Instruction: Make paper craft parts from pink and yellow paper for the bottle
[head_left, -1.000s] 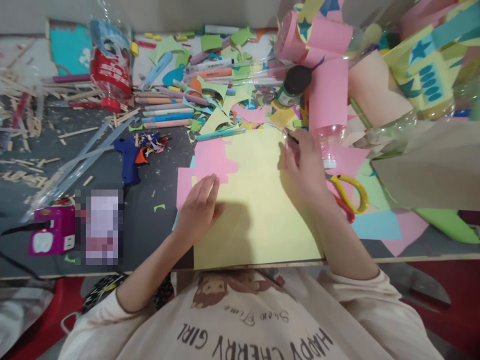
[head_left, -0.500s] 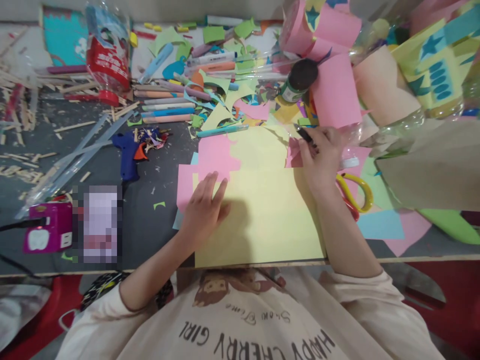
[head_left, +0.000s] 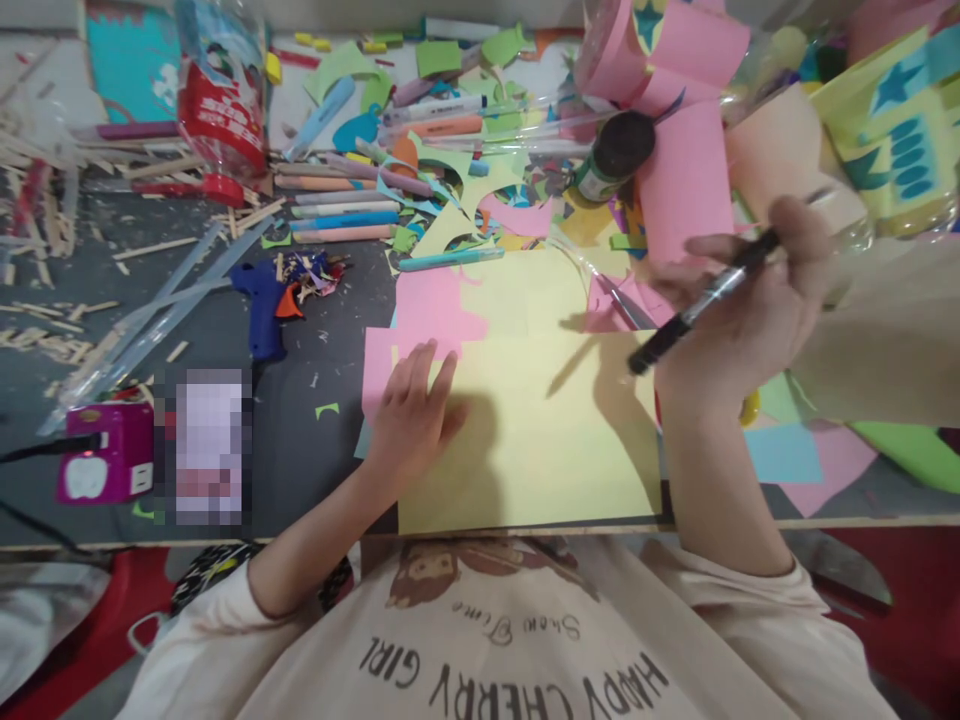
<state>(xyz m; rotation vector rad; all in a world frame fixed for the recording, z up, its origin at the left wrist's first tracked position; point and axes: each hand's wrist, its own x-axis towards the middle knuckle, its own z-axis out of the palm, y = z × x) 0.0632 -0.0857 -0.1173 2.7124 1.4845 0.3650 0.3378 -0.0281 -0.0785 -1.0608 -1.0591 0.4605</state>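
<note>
My left hand (head_left: 416,410) lies flat with its fingers spread on the left side of a pale yellow sheet of paper (head_left: 555,450), partly over pink paper (head_left: 429,305). My right hand (head_left: 757,310) is raised over the sheet's right edge, closed round a black pen (head_left: 701,305). The pen slants, its dark lower end pointing down and left above the paper, and it casts a shadow there. Behind my right wrist the scissors (head_left: 626,303) are partly hidden; their blades rest on pink paper and a bit of yellow handle shows.
A blue glue gun (head_left: 262,310), a purple box (head_left: 109,455) and a blurred-out phone-like item (head_left: 210,445) lie left. Markers (head_left: 345,218), paper scraps and a dark-lidded jar (head_left: 615,155) crowd the back. A red-labelled bottle (head_left: 221,110) and pink paper rolls (head_left: 686,185) stand there too.
My right hand has lifted off the paper and moved right and toward me, with the pen now fully in sight. My left hand stays flat in place. The view has shifted slightly.
</note>
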